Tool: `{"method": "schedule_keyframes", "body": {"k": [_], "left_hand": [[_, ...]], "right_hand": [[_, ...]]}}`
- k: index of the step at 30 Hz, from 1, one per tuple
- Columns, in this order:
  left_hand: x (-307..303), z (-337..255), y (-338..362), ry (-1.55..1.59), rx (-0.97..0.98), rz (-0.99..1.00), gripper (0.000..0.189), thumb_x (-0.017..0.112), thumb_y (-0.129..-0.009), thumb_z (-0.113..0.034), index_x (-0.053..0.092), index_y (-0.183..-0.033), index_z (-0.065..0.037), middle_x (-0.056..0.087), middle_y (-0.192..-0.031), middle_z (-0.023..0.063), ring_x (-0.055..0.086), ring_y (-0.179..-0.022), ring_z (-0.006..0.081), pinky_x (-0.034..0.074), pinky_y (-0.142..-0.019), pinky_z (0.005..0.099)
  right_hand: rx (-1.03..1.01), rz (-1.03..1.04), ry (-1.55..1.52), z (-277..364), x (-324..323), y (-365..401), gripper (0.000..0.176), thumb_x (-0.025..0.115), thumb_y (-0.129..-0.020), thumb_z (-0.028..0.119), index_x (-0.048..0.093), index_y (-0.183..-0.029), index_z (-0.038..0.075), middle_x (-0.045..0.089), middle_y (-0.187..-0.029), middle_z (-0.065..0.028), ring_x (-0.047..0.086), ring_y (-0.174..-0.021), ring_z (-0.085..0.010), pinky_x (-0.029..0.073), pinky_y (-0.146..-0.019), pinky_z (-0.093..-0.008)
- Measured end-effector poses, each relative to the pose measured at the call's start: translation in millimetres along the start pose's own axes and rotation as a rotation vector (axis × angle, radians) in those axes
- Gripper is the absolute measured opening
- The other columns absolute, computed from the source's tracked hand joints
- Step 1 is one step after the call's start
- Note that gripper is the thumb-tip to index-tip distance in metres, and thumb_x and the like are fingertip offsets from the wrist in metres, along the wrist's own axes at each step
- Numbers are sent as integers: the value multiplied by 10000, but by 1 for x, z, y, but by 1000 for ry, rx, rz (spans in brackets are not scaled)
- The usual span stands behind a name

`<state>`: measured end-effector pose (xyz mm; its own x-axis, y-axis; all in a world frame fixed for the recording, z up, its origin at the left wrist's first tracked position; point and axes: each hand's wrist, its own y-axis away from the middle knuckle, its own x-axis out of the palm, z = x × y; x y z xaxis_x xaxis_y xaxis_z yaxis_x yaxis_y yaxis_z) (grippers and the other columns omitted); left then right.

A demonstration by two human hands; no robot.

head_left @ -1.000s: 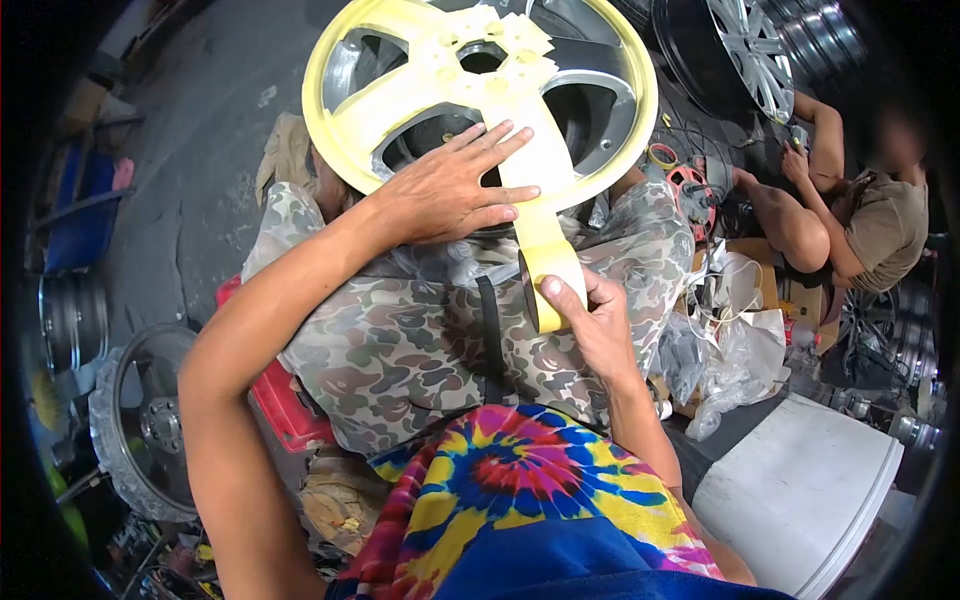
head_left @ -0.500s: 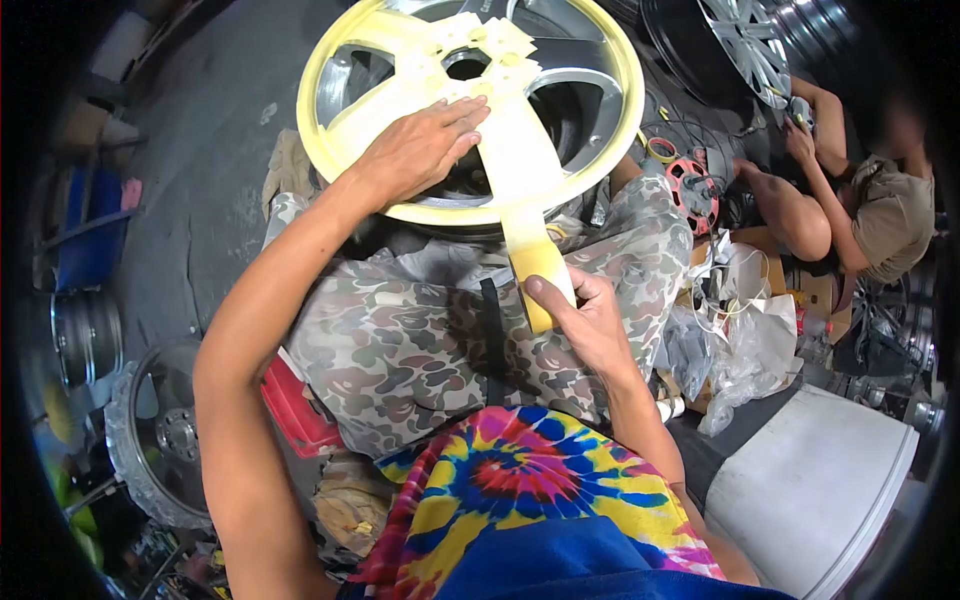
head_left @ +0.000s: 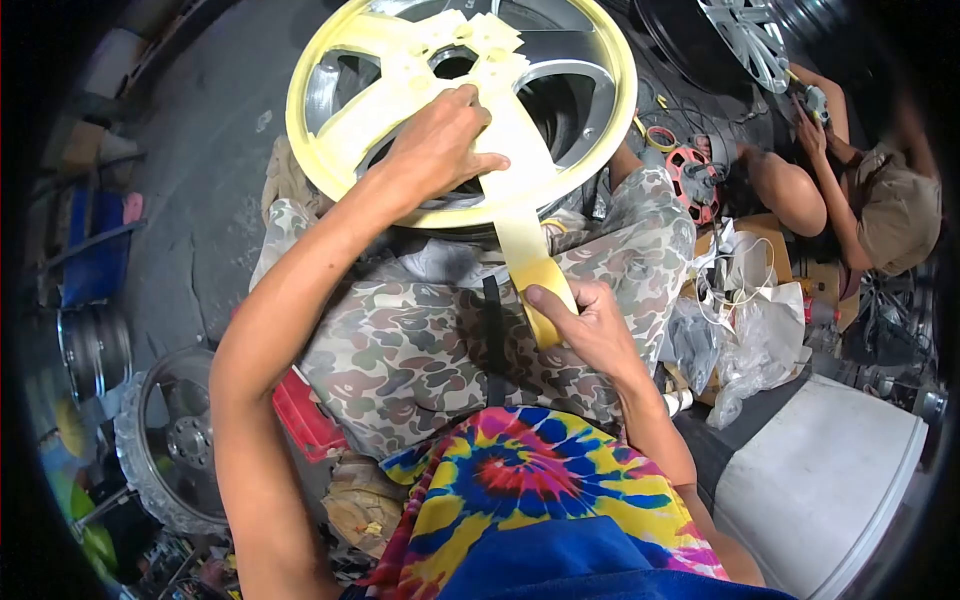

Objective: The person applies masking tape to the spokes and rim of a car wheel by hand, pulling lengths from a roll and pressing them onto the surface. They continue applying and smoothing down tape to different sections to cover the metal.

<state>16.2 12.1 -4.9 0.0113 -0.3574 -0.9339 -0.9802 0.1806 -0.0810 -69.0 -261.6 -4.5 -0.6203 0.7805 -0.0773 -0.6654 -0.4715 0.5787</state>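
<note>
A silver alloy wheel [head_left: 590,60] rests on my camouflage-trousered knees, its rim and spokes covered in pale yellow masking tape. My left hand [head_left: 440,145] presses down on the taped spoke near the hub, fingers curled. A strip of yellow tape [head_left: 520,235] runs from that spoke down to the tape roll [head_left: 545,290], which my right hand [head_left: 590,325] grips with the thumb across it, just below the wheel's near edge.
Another person [head_left: 880,200] sits at the right working on a dark wheel [head_left: 740,35]. Clear plastic bags [head_left: 745,340] and a white panel [head_left: 820,480] lie to my right. A bare wheel [head_left: 175,435] and a red crate [head_left: 300,410] are on my left.
My left hand slid up the spoke toward the hub and curled its fingers. The wheel shifted slightly up and left; the tape strip between wheel and roll grew longer.
</note>
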Motion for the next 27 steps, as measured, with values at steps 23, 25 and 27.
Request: {"method": "schedule_keyframes", "body": {"k": [23,25,27], "left_hand": [[8,-16,11,-155,50,78,642,876,-652,-161,633,-1195,78,552,-1220,214,555,-1169,379,499,-1002,444],[10,-15,15,-119,14,-81,724,864,-650,-155,623,-1308,27,555,-1253,193,548,-1187,373,482,-1017,463],[13,-16,14,-78,12,-88,762,857,-650,-150,608,-1355,1,554,-1268,182,543,-1197,367,472,-1028,469]], "right_hand": [[-145,68,-125,23,-12,-2,291,758,-997,285,774,-1085,8,698,-855,32,569,-754,-32,461,-666,-226],[-140,98,-162,25,-10,-1,289,770,-987,287,773,-1068,9,703,-843,27,581,-752,-36,477,-670,-237],[-132,108,-151,22,-8,-2,280,775,-983,280,770,-1053,9,706,-842,25,588,-759,-38,482,-678,-242]]}}
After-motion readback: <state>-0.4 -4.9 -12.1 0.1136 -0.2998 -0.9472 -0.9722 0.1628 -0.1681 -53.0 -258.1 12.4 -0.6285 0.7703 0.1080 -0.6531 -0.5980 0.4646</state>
